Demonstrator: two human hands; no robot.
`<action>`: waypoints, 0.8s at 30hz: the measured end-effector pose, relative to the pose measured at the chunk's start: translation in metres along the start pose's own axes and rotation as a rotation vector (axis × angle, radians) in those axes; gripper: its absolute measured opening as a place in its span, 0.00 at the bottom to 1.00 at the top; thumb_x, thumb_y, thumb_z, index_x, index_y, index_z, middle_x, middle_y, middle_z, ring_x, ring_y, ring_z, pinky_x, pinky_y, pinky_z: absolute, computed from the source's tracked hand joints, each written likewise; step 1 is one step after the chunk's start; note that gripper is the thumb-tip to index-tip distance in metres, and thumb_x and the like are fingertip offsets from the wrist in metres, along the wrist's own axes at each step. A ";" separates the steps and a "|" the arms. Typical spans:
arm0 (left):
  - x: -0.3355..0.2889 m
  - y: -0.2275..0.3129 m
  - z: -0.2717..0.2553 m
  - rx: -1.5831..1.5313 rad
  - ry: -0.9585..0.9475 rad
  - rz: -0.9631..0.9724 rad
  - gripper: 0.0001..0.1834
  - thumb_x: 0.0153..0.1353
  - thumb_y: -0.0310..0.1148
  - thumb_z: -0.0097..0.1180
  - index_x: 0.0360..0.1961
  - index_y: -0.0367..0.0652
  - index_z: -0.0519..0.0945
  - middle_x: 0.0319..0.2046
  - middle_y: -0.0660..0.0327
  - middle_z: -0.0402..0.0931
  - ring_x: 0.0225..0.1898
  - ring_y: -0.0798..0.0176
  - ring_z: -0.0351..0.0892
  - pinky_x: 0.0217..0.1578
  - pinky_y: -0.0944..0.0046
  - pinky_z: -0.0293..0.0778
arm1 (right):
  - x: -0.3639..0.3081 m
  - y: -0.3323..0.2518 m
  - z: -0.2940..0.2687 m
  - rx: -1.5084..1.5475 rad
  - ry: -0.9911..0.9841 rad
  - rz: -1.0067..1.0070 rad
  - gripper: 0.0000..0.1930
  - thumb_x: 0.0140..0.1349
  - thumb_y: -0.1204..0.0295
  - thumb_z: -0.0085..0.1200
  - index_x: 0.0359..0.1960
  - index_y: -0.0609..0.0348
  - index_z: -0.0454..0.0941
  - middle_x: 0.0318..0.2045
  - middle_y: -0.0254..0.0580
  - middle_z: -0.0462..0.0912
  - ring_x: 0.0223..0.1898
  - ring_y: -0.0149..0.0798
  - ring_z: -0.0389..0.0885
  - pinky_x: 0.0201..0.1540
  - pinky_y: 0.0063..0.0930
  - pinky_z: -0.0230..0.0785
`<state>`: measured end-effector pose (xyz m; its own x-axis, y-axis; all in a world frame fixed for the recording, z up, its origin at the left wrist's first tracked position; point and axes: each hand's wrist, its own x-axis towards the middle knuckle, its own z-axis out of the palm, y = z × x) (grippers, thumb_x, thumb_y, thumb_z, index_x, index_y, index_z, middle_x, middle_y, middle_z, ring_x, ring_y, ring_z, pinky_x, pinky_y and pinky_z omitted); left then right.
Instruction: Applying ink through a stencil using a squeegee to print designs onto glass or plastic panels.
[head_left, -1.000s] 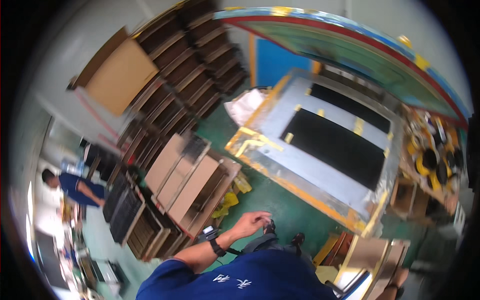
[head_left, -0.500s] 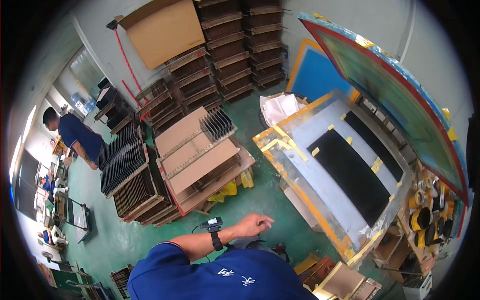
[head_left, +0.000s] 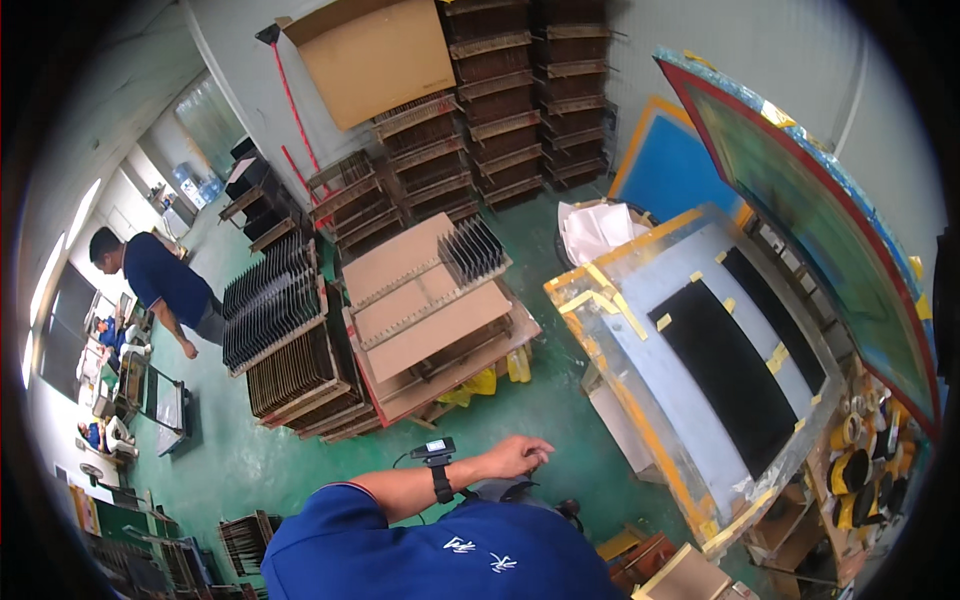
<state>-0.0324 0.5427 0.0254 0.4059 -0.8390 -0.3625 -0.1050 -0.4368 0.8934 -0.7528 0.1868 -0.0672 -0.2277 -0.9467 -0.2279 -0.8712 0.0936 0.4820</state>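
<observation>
My left hand hangs in front of my body over the green floor, its fingers loosely bent and apart, with nothing seen in them. A black device on a strap sits on that wrist. Nearest on the right is a work table with a pale top and yellow-taped edges. Two black panels, a wide one and a narrower one, lie on it with bits of yellow tape around them. Above the table a large red-edged screen frame stands tilted up. My right hand is out of view.
Left of centre stands a slotted rack with brown boards, beside a stack of racks holding dark sheets. More racks line the back wall. Tape rolls crowd the right side. A co-worker in dark blue stands far left.
The whole view has shifted, with racks and table now lying further right and slightly lower. My left hand has stayed before my body. The co-worker's arm has swung slightly.
</observation>
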 end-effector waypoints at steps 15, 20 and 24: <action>0.042 0.018 0.023 -0.109 -0.128 0.121 0.12 0.67 0.26 0.52 0.49 0.32 0.77 0.36 0.59 0.82 0.39 0.69 0.80 0.43 0.67 0.77 | -0.173 -0.070 -0.243 1.478 0.115 -0.332 0.10 0.60 0.68 0.57 0.24 0.60 0.81 0.18 0.22 0.69 0.21 0.19 0.62 0.23 0.20 0.51; 0.078 0.084 0.033 -0.300 -0.263 0.238 0.17 0.70 0.32 0.49 0.53 0.32 0.75 0.38 0.57 0.81 0.38 0.66 0.80 0.44 0.66 0.76 | -0.209 -0.205 -0.335 1.602 -0.452 -0.902 0.06 0.60 0.76 0.59 0.25 0.61 0.79 0.19 0.24 0.75 0.21 0.17 0.68 0.23 0.16 0.58; 0.083 0.112 0.011 -0.594 -0.307 0.116 0.19 0.71 0.40 0.47 0.51 0.35 0.78 0.36 0.61 0.80 0.34 0.68 0.79 0.37 0.68 0.77 | -0.240 -0.285 -0.378 1.263 -0.721 -1.024 0.06 0.60 0.76 0.61 0.25 0.61 0.79 0.18 0.21 0.72 0.20 0.15 0.65 0.22 0.14 0.55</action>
<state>-0.0209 0.4207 0.0923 0.1369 -0.9620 -0.2361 0.4197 -0.1595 0.8935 -0.2853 0.2707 0.1698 0.7436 -0.4955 -0.4489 -0.4668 0.0960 -0.8791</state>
